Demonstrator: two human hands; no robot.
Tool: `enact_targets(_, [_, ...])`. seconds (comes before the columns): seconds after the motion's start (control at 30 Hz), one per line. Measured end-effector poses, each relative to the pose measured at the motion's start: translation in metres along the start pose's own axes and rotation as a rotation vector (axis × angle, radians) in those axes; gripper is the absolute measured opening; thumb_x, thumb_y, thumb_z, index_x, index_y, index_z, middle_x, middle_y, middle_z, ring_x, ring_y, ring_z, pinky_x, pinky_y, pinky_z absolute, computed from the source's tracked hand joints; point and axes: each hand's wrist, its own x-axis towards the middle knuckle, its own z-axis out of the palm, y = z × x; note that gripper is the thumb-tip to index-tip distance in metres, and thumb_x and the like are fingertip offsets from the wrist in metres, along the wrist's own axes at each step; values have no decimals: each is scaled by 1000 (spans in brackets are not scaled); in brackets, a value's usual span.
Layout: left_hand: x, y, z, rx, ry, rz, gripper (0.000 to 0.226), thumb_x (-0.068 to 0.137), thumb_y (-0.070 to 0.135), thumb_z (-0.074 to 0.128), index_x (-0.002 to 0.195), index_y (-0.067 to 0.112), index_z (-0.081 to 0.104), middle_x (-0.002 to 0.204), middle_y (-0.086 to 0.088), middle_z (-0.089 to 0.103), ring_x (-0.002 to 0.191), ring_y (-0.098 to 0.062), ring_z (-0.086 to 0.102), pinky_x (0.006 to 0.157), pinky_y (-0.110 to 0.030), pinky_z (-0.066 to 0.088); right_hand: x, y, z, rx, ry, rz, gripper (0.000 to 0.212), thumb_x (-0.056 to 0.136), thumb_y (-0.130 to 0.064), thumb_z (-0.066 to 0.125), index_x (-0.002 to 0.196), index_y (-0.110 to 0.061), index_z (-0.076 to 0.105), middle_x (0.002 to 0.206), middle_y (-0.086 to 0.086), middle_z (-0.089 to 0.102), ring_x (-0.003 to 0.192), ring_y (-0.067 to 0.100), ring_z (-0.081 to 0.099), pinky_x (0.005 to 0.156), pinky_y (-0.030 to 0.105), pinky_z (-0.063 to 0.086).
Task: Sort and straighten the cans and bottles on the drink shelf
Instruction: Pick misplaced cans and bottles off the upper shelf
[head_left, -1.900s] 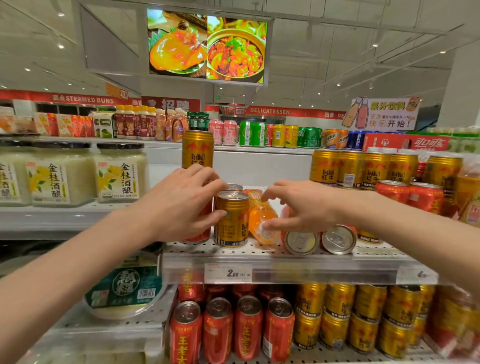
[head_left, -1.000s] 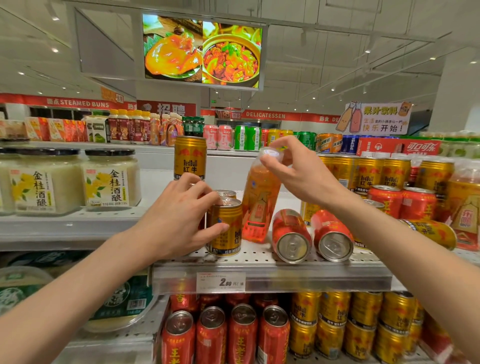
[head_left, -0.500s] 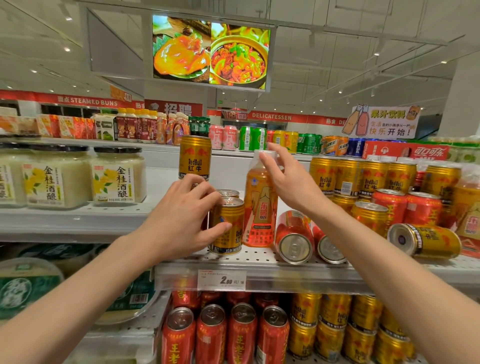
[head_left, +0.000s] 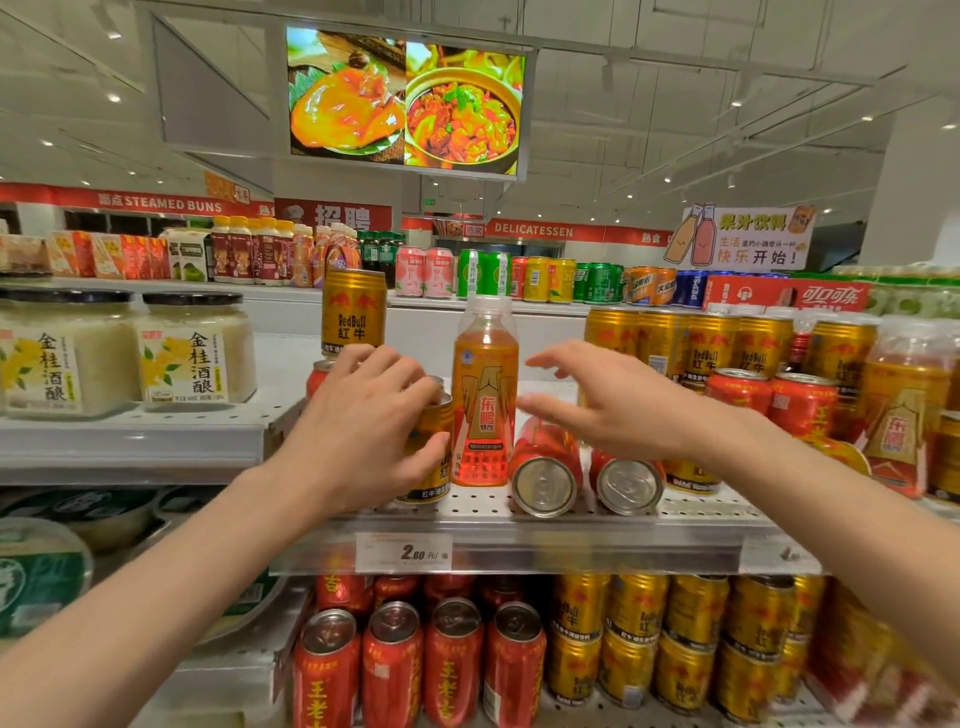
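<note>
Left hand (head_left: 363, 431) largely hides gold can (head_left: 434, 457).

The upright bottle (head_left: 485, 395) was orange with a red label; two toppled cans (head_left: 545, 462) were red, silver-ended; the gripped can (head_left: 434, 452) was gold.

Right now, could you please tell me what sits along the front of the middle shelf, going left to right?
Left hand gripping a gold Red Bull can → upright orange bottle → two red cans on their sides.
</note>
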Motion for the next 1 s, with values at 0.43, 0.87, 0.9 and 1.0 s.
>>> enact_targets(0.43, [0,5,6,-115,26,-56,45,83,54,48,109,21,63,99,6,61,93,-17,53,82,-38,50,-31,19,40,-221,-7,-274,87,77,-72,65,148,-30,35,146,-8,45,131,14,42,110,34,42])
enact_targets(0.87, [-2,7,10,-127,74,-83,35,83,47,56,105,20,61,100,6,61,94,-17,52,80,-32,43,-3,30,28,489,59,200,57,93,-59,57,140,-30,43,111,-15,63,93,2,65,72,25,55])
enact_targets(0.9, [-2,8,11,-129,78,-86,36,83,47,55,105,20,61,100,6,61,94,-17,52,80,-32,43,-2,30,29,476,60,211,57,94,-59,54,141,-28,44,109,-14,66,93,4,66,74,27,56])
enact_targets(1.0, [-1,10,12,-134,90,-103,36,82,47,54,105,19,61,99,5,61,93,-16,52,80,-33,43,-2,30,31,393,47,208,59,96,-61,48,144,-27,42,115,-5,69,92,8,67,78,30,57])
